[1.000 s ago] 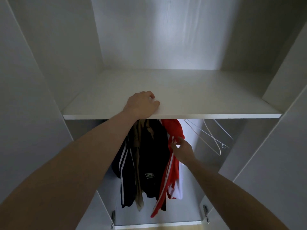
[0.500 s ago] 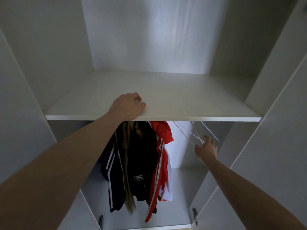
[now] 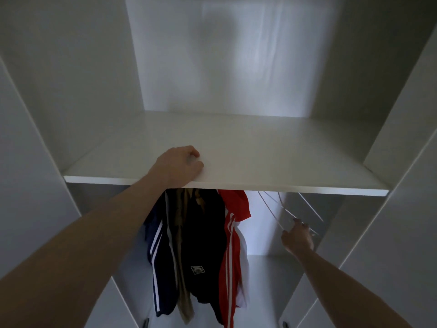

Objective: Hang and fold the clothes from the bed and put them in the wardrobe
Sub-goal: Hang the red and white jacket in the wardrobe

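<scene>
The right hand [image 3: 297, 239] is up under the shelf [image 3: 260, 162], its fingers curling around the thin white wire of an empty hanger [image 3: 274, 213]; whether they have fully closed on it I cannot tell, since the wire is pale and blurred there. The left hand [image 3: 178, 163] rests on the shelf's front edge, fingers loosely bent over the board, holding nothing, more a brace than a grip.

My guess is the step is fetching a spare hanger for the next garment. To do it well, the hand should take one wire only, lift it so the hook clears the rail, which is hidden behind the shelf edge, then draw it out low and forward. Several hangers [image 3: 307, 209] hang close together there, so a pull straight out could snag a neighbour or drag it off.

Left of the hangers, with a gap between, hang the clothes already put away: a red top [image 3: 233, 233] with white stripes, a black piece [image 3: 201, 245], a tan one [image 3: 183, 292] and a navy one [image 3: 158, 268] with white stripes, all packed touching. The bed and the rest of the clothes are out of view.

For room, the shelf edge sits just above the right wrist, and the wardrobe side [image 3: 378, 256] stands near on the right. The free way out is down and toward the person, between the red top and that panel.
</scene>
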Tool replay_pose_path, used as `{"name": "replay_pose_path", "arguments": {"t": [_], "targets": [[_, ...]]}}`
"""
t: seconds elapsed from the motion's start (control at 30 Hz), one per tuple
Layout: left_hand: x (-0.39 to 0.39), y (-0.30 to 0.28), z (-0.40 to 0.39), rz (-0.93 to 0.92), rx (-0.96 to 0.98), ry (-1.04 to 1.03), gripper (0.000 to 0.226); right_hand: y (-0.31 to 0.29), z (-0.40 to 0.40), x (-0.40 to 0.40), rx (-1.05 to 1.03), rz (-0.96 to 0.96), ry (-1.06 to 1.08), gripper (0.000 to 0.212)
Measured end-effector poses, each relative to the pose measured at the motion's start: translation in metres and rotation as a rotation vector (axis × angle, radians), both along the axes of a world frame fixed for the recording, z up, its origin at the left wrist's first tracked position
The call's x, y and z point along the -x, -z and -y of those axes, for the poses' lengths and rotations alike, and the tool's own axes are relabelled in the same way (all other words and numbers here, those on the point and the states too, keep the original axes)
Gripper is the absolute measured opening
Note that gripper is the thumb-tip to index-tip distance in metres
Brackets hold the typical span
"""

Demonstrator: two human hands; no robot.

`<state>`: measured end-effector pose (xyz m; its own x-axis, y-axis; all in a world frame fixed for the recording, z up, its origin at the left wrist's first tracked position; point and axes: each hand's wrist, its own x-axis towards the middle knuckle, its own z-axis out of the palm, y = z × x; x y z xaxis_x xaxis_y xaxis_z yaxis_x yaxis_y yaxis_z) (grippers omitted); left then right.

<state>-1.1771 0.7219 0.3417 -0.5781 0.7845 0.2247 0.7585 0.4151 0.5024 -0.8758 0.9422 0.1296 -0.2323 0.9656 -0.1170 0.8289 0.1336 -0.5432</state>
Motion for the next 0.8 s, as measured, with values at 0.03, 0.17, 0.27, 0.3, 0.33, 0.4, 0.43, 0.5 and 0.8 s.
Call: {"name": "replay_pose_path", "arguments": {"t": [0.03,0.17,0.27,0.3,0.33,0.4,0.43,0.5,0.8], "targets": [[0.0,0.0,0.0,-0.002,-0.004,0.0,0.052,-0.001,0.0,0.002,-0.037,-0.007,0.018,0.061],[0.003,0.003,-0.002,-0.013,-0.015,0.011,0.048,-0.003,-0.006,0.005,0.008,-0.002,0.014,0.071],[0.006,0.005,-0.003,-0.036,-0.028,0.013,0.04,0.0,-0.009,0.008,0.055,0.017,-0.016,0.065],[0.007,0.006,-0.003,-0.035,-0.026,0.014,0.041,0.001,-0.008,0.01,0.066,0.009,-0.018,0.063],[0.007,0.006,-0.003,-0.034,-0.021,0.015,0.043,0.002,-0.007,0.012,0.083,-0.007,-0.011,0.062],[0.007,0.006,-0.003,-0.034,-0.012,0.014,0.047,0.003,-0.003,0.017,0.123,-0.028,0.0,0.062],[0.007,0.006,-0.002,-0.035,-0.013,0.012,0.047,0.004,-0.001,0.019,0.135,-0.021,-0.01,0.062],[0.008,0.007,-0.003,-0.036,-0.022,0.014,0.043,0.007,0.002,0.025,0.148,-0.021,-0.039,0.06],[0.006,0.007,-0.003,-0.046,-0.04,0.013,0.036,0.005,0.023,0.061,0.396,-0.469,0.018,0.018]]}}
